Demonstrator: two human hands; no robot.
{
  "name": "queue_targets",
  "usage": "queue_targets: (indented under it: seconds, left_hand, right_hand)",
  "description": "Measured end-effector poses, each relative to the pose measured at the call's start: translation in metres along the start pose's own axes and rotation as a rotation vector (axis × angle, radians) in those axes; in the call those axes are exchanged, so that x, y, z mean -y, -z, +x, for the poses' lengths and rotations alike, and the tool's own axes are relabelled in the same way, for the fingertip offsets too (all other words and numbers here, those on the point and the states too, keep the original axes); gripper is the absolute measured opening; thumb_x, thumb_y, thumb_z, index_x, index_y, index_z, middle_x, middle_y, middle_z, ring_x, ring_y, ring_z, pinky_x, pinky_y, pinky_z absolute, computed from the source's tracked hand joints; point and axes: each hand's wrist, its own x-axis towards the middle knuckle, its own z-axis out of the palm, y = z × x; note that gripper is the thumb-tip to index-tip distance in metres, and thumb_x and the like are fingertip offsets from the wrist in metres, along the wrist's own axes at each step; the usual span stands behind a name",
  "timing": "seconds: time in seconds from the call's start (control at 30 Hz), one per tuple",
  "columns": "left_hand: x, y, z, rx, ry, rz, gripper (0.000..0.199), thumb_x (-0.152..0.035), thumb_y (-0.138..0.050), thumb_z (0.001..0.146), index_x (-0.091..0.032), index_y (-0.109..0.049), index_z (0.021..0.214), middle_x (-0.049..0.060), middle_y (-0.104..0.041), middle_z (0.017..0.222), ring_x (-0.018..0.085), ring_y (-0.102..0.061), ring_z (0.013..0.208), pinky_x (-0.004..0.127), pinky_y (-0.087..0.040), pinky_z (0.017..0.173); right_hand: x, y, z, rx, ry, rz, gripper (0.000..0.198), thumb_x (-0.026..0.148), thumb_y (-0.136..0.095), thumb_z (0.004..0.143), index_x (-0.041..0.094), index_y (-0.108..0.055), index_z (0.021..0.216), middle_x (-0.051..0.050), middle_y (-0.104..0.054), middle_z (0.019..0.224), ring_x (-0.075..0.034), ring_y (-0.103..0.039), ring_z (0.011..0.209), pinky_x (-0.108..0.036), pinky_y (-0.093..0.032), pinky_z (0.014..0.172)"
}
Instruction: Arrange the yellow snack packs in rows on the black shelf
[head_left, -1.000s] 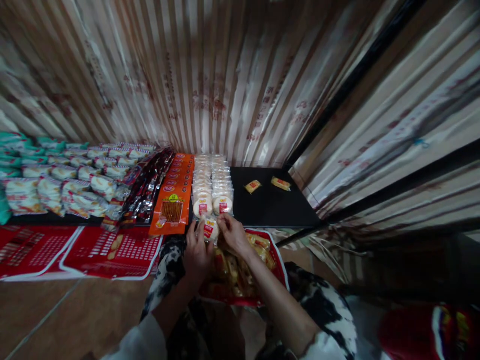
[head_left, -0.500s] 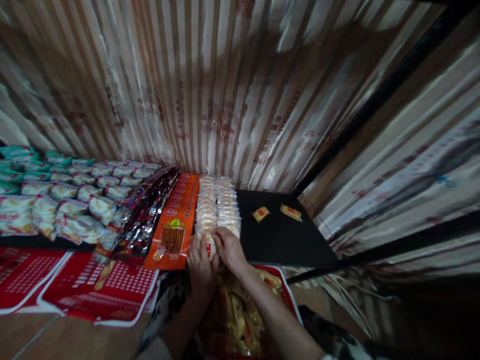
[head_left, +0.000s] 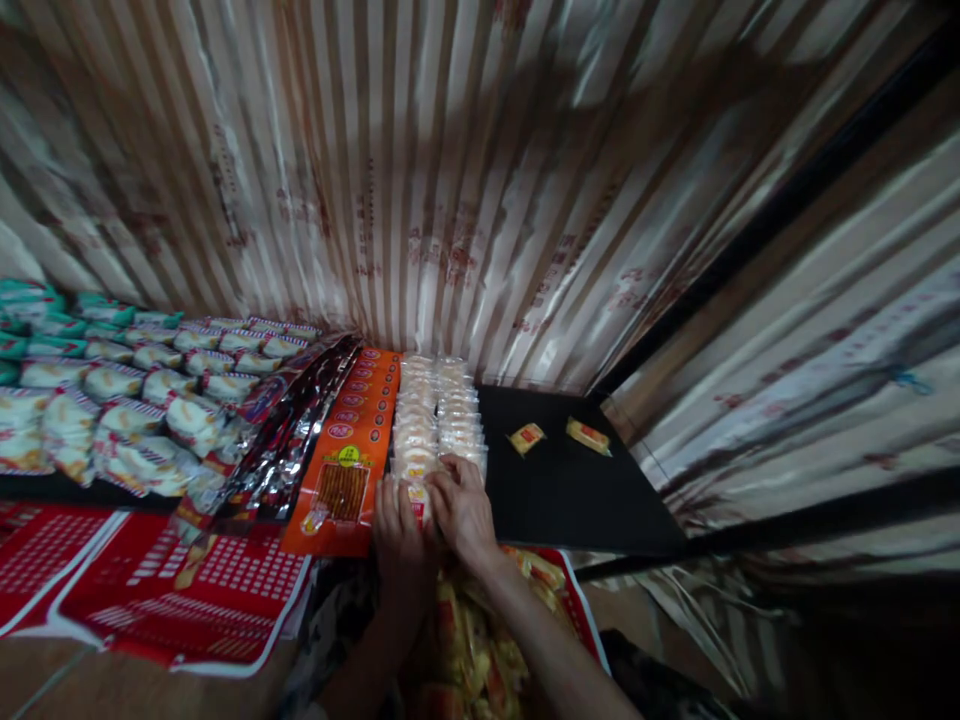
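White, round, plastic-wrapped snacks [head_left: 458,415] stand in two rows; fingers of your left hand [head_left: 401,540] and right hand [head_left: 466,515] grip a front packet [head_left: 417,507], not yet released.

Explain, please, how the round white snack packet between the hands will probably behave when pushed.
The round white packet may slide easily, since its wrapper looks like clear plastic. It is probably light, being small beside the right hand. Its pale contents look biscuit-like, perhaps brittle.

White packet [head_left: 415,495]: partly hidden by fingers [head_left: 388,512] | curtain print [head_left: 461,250]: perhaps lettering, blurred
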Motion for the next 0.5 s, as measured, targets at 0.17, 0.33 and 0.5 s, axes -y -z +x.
queue_targets:
  seconds: [0.17,0.33,0.5]
  left_hand:
    - [-0.004,-0.01,0.0,0.089,0.042,-0.073,0.058,-0.022,-0.044,0.088,-0.013,-0.028,0.143,0.021,-0.027,0.149,0.036,-0.022,0.14,0.06,-0.036,0.104]
    - [-0.006,-0.009,0.002,0.134,0.095,-0.142,0.037,-0.036,-0.055,0.086,-0.03,-0.054,0.122,0.009,-0.05,0.133,0.028,-0.049,0.12,0.051,-0.049,0.092]
    - [-0.009,-0.003,0.002,0.14,0.099,-0.144,0.035,-0.036,-0.053,0.089,-0.017,-0.055,0.118,0.009,-0.057,0.12,0.019,-0.058,0.102,0.04,-0.051,0.087]
  right_hand:
    - [-0.01,0.011,0.029,0.017,0.126,-0.014,0.025,0.025,-0.044,0.092,0.02,-0.068,0.1,-0.008,-0.065,0.107,-0.021,-0.056,0.102,-0.038,-0.049,0.091]
    - [-0.01,0.0,0.087,0.108,0.314,-0.108,0.031,0.027,-0.042,0.093,0.019,-0.066,0.111,-0.009,-0.059,0.128,-0.026,-0.04,0.13,-0.047,-0.038,0.105]
    - [0.0,-0.03,0.143,0.427,0.335,-0.238,0.04,0.034,-0.035,0.095,0.02,-0.057,0.126,-0.007,-0.049,0.141,-0.025,-0.029,0.139,-0.046,-0.025,0.112]
